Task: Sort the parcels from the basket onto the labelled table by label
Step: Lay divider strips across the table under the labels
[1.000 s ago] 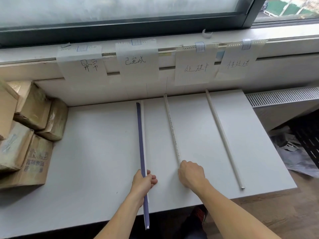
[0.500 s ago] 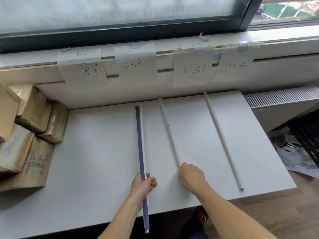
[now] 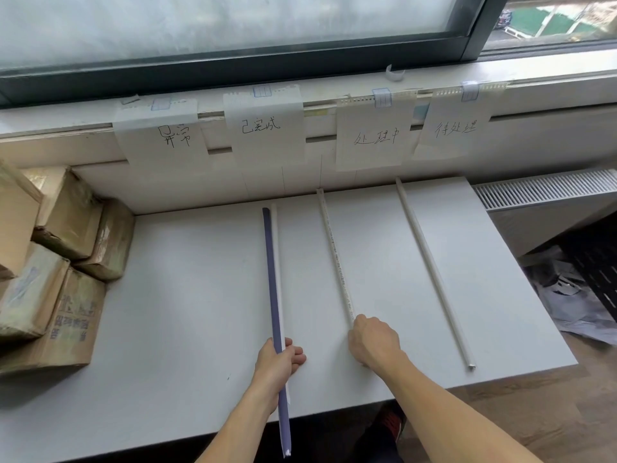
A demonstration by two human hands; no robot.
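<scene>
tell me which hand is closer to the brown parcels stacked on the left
Left. The left hand grips the blue strip, right of the parcels; the right hand holds the middle white strip, even farther right.

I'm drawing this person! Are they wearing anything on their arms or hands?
No. The left hand and right hand are bare, with no gloves or watch showing. The forearms are bare too, and no sleeves are in view.
</scene>
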